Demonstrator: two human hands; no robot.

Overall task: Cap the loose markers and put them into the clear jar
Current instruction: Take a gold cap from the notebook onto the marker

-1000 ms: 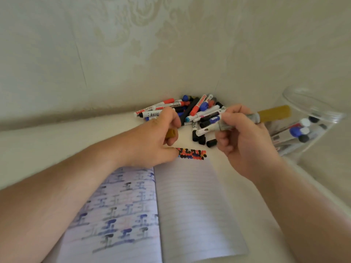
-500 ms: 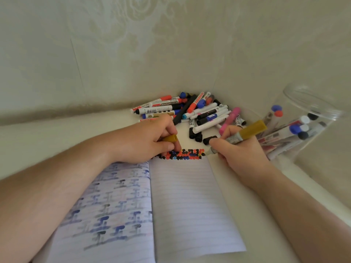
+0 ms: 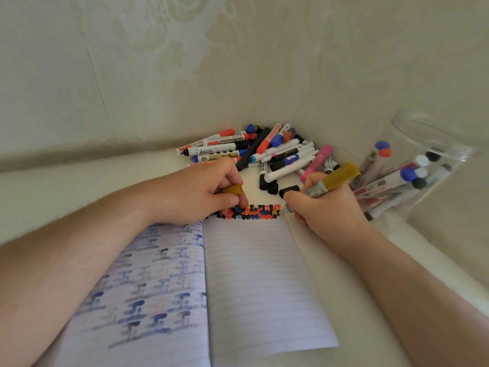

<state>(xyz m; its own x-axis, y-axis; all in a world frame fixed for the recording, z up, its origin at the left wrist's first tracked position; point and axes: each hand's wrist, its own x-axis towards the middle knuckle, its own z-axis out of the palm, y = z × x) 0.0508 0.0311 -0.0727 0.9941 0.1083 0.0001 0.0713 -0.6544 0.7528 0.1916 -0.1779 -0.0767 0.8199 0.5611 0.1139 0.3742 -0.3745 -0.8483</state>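
My right hand [image 3: 326, 207] grips an uncapped gold marker [image 3: 332, 180], its tip touching the top right of the open notebook [image 3: 262, 287] beside a band of coloured dots [image 3: 254, 211]. My left hand [image 3: 201, 193] pinches the gold cap [image 3: 234, 189] and rests on the notebook's top edge. A pile of loose markers [image 3: 264, 152] lies in the corner behind both hands, with a few loose black caps [image 3: 268, 185] in front of it. The clear jar [image 3: 428, 144] stands at the right, tilted, holding several capped markers.
Two pale patterned walls meet in a corner right behind the marker pile. The notebook covers the white surface in front of me; its left page shows bled-through blue and black marks. A pink marker [image 3: 317, 161] lies between the pile and the jar.
My right hand lowered the gold marker from mid-air until its tip met the notebook's top edge. My left hand with the cap settled down onto the page.
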